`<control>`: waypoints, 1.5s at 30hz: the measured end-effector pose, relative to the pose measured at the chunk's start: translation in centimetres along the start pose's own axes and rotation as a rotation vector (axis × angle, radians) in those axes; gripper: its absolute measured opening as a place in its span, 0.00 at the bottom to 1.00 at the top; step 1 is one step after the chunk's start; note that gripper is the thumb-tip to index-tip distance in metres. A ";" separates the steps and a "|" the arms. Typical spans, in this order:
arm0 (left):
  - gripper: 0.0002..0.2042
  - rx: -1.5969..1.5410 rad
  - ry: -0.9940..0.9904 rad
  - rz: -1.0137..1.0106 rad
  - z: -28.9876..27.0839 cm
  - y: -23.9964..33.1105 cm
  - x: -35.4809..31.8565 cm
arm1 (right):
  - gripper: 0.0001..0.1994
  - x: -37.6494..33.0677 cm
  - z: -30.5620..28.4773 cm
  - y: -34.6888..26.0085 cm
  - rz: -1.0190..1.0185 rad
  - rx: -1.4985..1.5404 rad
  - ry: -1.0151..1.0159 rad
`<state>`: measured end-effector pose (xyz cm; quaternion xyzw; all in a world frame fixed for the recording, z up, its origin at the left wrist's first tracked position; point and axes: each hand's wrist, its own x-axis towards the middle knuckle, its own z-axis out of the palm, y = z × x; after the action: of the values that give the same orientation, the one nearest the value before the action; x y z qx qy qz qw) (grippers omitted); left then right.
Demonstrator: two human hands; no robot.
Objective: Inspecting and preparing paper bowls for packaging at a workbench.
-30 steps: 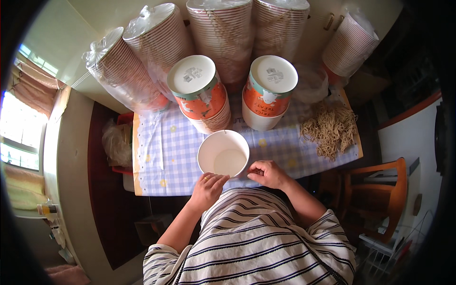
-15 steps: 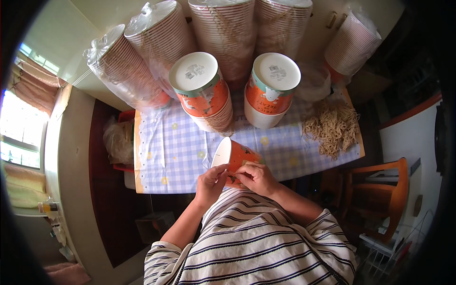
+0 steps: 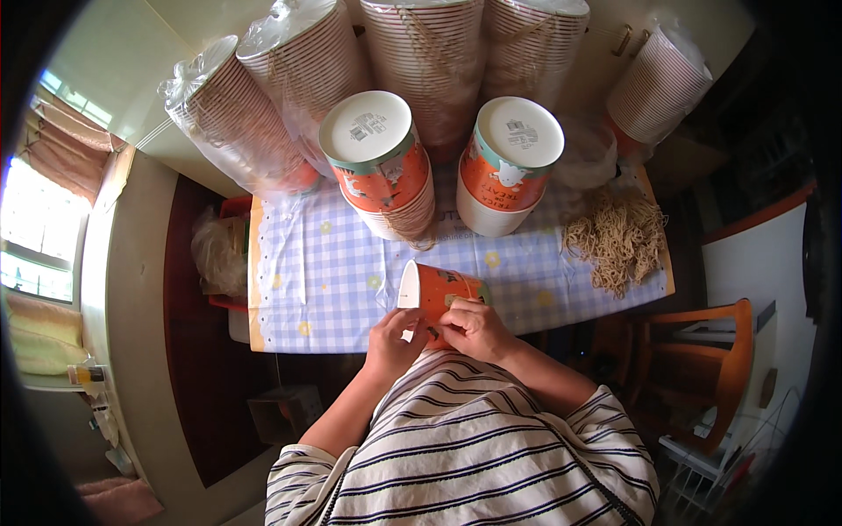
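An orange paper bucket with printed figures lies on its side at the table's near edge, against my striped shirt. Its white open mouth faces left. At its rim my left hand is closed, thumb and fingertips gripping the edge. My right hand is closed in a pinch against the bucket's near wall; a thin pale cord seems to be between its fingertips, mostly hidden now. Beyond stand two upside-down bucket stacks: the left stack has twine handles hanging from it, the right stack shows none.
Tall plastic-wrapped bucket stacks line the table's back. A tangled heap of tan cords lies on the right of the checked tablecloth. A wooden chair stands at the right, and a red bin at the left.
The bucket has turned slightly, its mouth facing further left. My left fingertips have shifted onto the rim, while the right hand keeps its pinch. The pale cord that showed between my hands is now mostly hidden.
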<state>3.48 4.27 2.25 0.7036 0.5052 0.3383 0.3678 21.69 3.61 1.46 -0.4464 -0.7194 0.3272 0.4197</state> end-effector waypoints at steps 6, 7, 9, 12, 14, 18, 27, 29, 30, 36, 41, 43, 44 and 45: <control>0.10 0.012 0.035 -0.022 0.2 0.4 -0.1 | 0.04 0.1 0.2 0.2 -0.059 -0.006 -0.025; 0.10 0.006 0.044 -0.036 0.2 0.5 -0.1 | 0.04 0.1 0.2 0.3 -0.056 -0.003 -0.041; 0.10 -0.018 0.029 -0.050 0.2 0.2 -0.2 | 0.04 0.1 0.2 0.3 -0.062 0.002 -0.049; 0.10 -0.061 -0.008 -0.069 -0.1 -0.1 -0.1 | 0.05 0.0 0.1 0.5 -0.066 0.004 -0.060; 0.10 -0.080 -0.029 -0.072 -0.2 -0.1 -0.2 | 0.05 -0.1 0.1 0.6 -0.065 0.001 -0.062; 0.09 -0.056 -0.020 -0.071 -0.1 -0.1 -0.2 | 0.05 -0.2 0.2 0.6 -0.070 -0.003 -0.061; 0.08 0.053 0.011 -0.011 0.1 0.4 -0.3 | 0.07 0.0 -0.1 0.3 -0.087 -0.016 -0.087; 0.10 0.048 -0.001 0.004 0.1 0.4 -0.2 | 0.06 -0.1 -0.2 0.3 -0.078 -0.016 -0.097; 0.13 0.023 0.004 -0.004 0.1 0.4 -0.1 | 0.05 -0.2 -0.1 0.4 -0.062 -0.015 -0.096; 0.22 0.183 -0.057 0.310 -1.6 0.4 0.5 | 0.06 -0.3 -2.0 0.6 0.099 0.072 -0.019; 0.21 0.481 -0.191 0.578 -2.4 -1.5 0.2 | 0.05 -0.6 -3.2 5.3 0.285 0.164 0.308; 0.21 0.475 -0.194 0.576 -2.4 -2.6 -0.6 | 0.09 -0.9 -3.2 7.0 0.488 0.422 0.297; 0.18 0.505 -0.219 0.583 -2.5 -3.0 -0.8 | 0.09 -1.2 -2.9 7.5 0.490 0.421 0.302; 0.15 0.535 -0.243 0.590 -2.7 -3.3 -0.9 | 0.11 -1.4 -2.6 7.9 0.550 0.491 0.276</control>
<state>-0.60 4.57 0.70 0.9237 0.3049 0.2004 0.1165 27.23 5.64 -4.49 -0.5486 -0.4103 0.5266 0.5034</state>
